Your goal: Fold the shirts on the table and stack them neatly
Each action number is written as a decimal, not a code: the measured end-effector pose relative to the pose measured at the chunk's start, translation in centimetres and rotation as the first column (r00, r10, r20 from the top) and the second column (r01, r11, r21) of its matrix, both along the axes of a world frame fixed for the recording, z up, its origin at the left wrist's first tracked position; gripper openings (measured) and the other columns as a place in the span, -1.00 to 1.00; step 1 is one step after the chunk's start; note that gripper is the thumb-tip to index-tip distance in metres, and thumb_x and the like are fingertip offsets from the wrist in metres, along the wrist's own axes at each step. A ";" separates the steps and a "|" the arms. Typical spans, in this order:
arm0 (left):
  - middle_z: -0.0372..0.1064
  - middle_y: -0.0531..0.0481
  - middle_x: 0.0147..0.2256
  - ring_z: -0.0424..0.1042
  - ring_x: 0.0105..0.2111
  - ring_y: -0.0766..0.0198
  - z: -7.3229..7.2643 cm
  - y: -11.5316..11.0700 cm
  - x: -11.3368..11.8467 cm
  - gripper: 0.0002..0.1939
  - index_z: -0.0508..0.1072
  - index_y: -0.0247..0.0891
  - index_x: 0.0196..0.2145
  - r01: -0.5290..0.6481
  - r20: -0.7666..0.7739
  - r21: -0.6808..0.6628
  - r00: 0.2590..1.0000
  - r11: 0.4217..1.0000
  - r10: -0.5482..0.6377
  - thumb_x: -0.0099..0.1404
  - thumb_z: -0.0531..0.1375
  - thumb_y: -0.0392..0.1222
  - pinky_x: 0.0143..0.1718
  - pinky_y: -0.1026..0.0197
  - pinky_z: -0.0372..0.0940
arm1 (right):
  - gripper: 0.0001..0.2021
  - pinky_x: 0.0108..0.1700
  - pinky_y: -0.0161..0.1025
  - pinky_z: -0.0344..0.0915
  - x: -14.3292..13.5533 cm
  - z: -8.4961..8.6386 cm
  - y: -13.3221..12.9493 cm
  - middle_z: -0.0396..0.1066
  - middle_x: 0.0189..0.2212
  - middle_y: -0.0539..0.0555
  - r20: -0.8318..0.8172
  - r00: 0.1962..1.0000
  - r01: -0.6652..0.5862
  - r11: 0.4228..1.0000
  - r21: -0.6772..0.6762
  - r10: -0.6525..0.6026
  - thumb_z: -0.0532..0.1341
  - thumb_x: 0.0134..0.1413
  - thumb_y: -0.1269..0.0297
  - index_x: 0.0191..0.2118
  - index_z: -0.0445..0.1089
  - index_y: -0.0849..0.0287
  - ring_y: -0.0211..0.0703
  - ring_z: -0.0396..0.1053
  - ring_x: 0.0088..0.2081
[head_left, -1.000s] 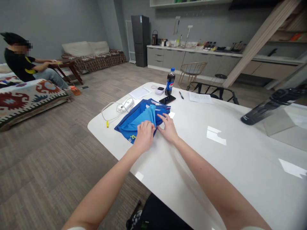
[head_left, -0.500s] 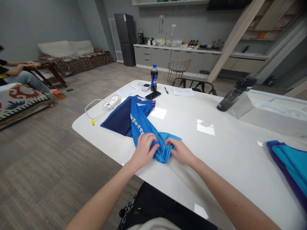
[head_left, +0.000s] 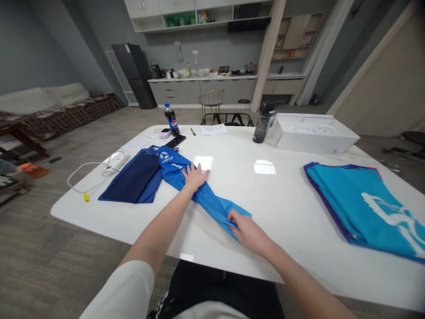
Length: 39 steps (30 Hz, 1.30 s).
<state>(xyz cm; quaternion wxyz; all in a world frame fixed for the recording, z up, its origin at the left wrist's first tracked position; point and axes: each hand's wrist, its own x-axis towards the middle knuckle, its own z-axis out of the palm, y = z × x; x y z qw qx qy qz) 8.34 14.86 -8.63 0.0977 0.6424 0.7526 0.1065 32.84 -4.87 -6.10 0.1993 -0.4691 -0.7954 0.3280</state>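
Head view: our left hand lies flat pinning the blue shirt, right hand pinches its end, keeping it stretched taut.

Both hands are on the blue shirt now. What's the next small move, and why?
Probably draw the right hand a little further toward you while the left hand stays pressed flat. The blue shirt lies in a bunched, twisted strip between them, the right hand pinching its near end, with bare table beside it to spread onto.
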 end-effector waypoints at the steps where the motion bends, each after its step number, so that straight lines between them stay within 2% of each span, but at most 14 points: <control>1: -0.15 -0.28 0.45 -0.17 0.44 -0.23 0.1 0.7 1.8 -0.18 0.15 -0.15 0.40 0.058 0.016 0.006 0.998 0.998 -0.058 0.36 -0.07 0.36 0.38 -0.35 -0.30 | -0.88 -0.38 -0.23 0.15 0.5 -0.2 -0.5 0.40 -0.44 -0.04 -0.014 1.000 0.020 1.000 0.002 -0.020 0.14 0.19 0.40 -0.23 0.23 -0.01 -0.09 0.36 -0.44; 5: -0.14 -0.29 0.45 -0.15 0.45 -0.15 0.3 3.2 9.6 -0.19 0.18 -0.19 0.38 0.303 0.085 0.016 0.949 0.953 -0.303 0.36 -0.02 0.35 0.41 -0.24 -0.31 | -0.87 -0.39 -0.19 0.14 2.8 -0.9 -2.2 0.40 -0.45 -0.02 -0.020 0.993 0.116 0.993 0.007 -0.116 0.13 0.20 0.40 -0.22 0.22 -0.02 -0.05 0.38 -0.43; 9: -0.12 -0.30 0.44 -0.14 0.45 -0.07 0.1 4.2 17.3 -0.24 0.22 -0.23 0.36 0.534 0.126 0.034 0.836 0.845 -0.533 0.37 0.06 0.28 0.42 -0.19 -0.34 | -0.82 -0.38 -0.17 0.13 4.8 -1.0 -3.5 0.37 -0.47 -0.03 0.020 0.975 0.220 0.976 0.003 -0.220 0.13 0.14 0.44 -0.22 0.21 -0.03 -0.02 0.39 -0.41; 14: -0.04 -0.24 0.43 -0.06 0.43 0.07 0.1 3.2 22.3 -0.38 0.28 -0.24 0.32 0.742 0.151 0.129 0.641 0.658 -0.752 0.40 0.11 0.06 0.44 -0.09 -0.29 | -0.92 -0.39 -0.16 0.16 4.7 -0.2 -5.4 0.36 -0.46 -0.05 -0.005 0.967 0.255 0.965 -0.055 -0.256 0.21 0.21 0.28 -0.22 0.27 -0.04 -0.04 0.38 -0.42; 16: 0.01 -0.23 0.41 -0.05 0.43 0.03 0.3 2.5 22.5 -0.42 0.30 -0.21 0.30 0.731 0.103 0.196 0.648 0.654 -0.755 0.40 0.12 0.02 0.44 -0.15 -0.36 | -0.91 -0.35 -0.15 0.23 4.4 0.0 -5.9 0.40 -0.38 -0.03 -0.051 0.967 0.244 0.967 -0.068 -0.248 0.25 0.24 0.18 -0.18 0.32 -0.06 -0.05 0.40 -0.37; 19: 0.00 -0.22 0.41 -0.07 0.42 -0.13 0.9 1.0 21.8 -0.38 0.29 -0.16 0.31 0.627 0.023 0.230 0.761 0.744 -0.648 0.37 0.16 0.07 0.41 -0.30 -0.43 | -0.92 -0.25 -0.11 0.30 4.5 0.0 -5.9 0.44 -0.26 0.03 -0.057 0.945 0.325 0.945 0.029 -0.323 0.18 0.33 0.13 -0.15 0.37 -0.05 -0.04 0.43 -0.27; 21: 0.01 -0.21 0.41 -0.01 0.39 -0.13 1.6 -0.3 21.2 -0.36 0.27 -0.15 0.32 0.599 -0.033 0.206 0.795 0.774 -0.606 0.37 0.16 0.12 0.41 -0.29 -0.33 | -0.90 -0.15 -0.05 0.30 4.8 -0.2 -5.5 0.45 -0.20 0.09 0.041 0.917 0.387 0.908 0.158 -0.398 0.15 0.36 0.17 -0.14 0.39 -0.01 0.03 0.42 -0.18; 23: 0.06 -0.19 0.39 0.08 0.35 -0.10 2.2 -1.9 20.8 -0.38 0.31 -0.14 0.29 0.624 -0.090 0.191 0.780 0.758 -0.619 0.38 0.13 0.18 0.39 -0.22 -0.17 | -0.90 -0.09 0.01 0.26 5.1 -0.4 -5.1 0.45 -0.15 0.12 0.172 0.883 0.387 0.885 0.258 -0.436 0.18 0.33 0.22 -0.12 0.42 0.03 0.09 0.39 -0.11; 28: 0.35 -0.26 0.14 0.31 0.14 -0.12 2.0 -6.2 20.6 -0.52 0.41 -0.20 0.12 0.627 -0.145 0.162 0.779 0.762 -0.610 0.38 0.17 0.13 0.15 -0.16 0.15 | -0.83 -0.07 0.01 0.23 4.8 -0.6 -4.6 0.48 -0.16 0.11 0.335 0.823 0.354 0.875 0.331 -0.459 0.24 0.30 0.15 -0.08 0.42 0.06 0.11 0.40 -0.09; 31: 0.45 -0.24 -0.05 0.42 -0.01 -0.02 1.3 -6.9 20.0 -0.77 0.44 -0.26 -0.03 0.587 -0.060 0.141 0.809 0.797 -0.585 0.45 0.08 -0.16 0.07 -0.08 0.20 | -0.85 -0.10 -0.06 0.24 4.7 -0.8 -4.6 0.50 -0.16 0.11 0.355 0.826 0.343 0.889 0.303 -0.439 0.17 0.36 0.17 -0.08 0.40 0.08 0.04 0.46 -0.13; 34: 0.46 -0.16 -0.14 0.45 -0.12 0.09 1.1 -6.1 18.4 -0.84 0.43 -0.23 -0.15 0.480 0.230 0.247 0.815 0.842 -0.532 0.45 0.05 -0.25 -0.02 0.04 0.24 | -0.83 -0.20 -0.15 0.22 4.8 -0.8 -4.4 0.52 -0.20 0.08 0.354 0.824 0.367 0.893 0.262 -0.442 0.11 0.39 0.18 -0.08 0.38 0.10 -0.03 0.49 -0.22; 36: 0.45 -0.08 -0.23 0.44 -0.19 0.15 1.1 -5.2 17.0 -0.88 0.40 -0.20 -0.24 0.272 0.532 0.324 0.740 0.906 -0.412 0.44 0.08 -0.20 -0.08 0.11 0.27 | -0.81 -0.29 -0.19 0.18 4.8 -0.4 -4.2 0.52 -0.27 0.04 0.356 0.812 0.408 0.886 0.222 -0.463 0.09 0.40 0.16 -0.09 0.38 0.11 -0.08 0.49 -0.32; 37: 0.42 -0.03 -0.29 0.43 -0.24 0.18 1.1 -4.8 16.1 -0.88 0.38 -0.19 -0.27 0.129 0.692 0.311 0.649 0.942 -0.317 0.42 0.09 -0.17 -0.12 0.14 0.28 | -0.81 -0.33 -0.21 0.15 4.8 -0.1 -4.0 0.52 -0.31 0.02 0.356 0.808 0.425 0.883 0.201 -0.470 0.09 0.40 0.15 -0.10 0.38 0.10 -0.11 0.47 -0.36; 39: 0.36 0.05 -0.41 0.41 -0.35 0.23 0.7 -4.1 14.3 -0.88 0.35 -0.19 -0.32 -0.132 0.937 0.149 0.336 0.980 -0.097 0.38 0.11 -0.16 -0.20 0.16 0.30 | -0.81 -0.36 -0.23 0.11 4.7 0.7 -3.3 0.51 -0.35 -0.01 0.349 0.810 0.441 0.881 0.170 -0.472 0.09 0.39 0.14 -0.12 0.39 0.08 -0.14 0.45 -0.39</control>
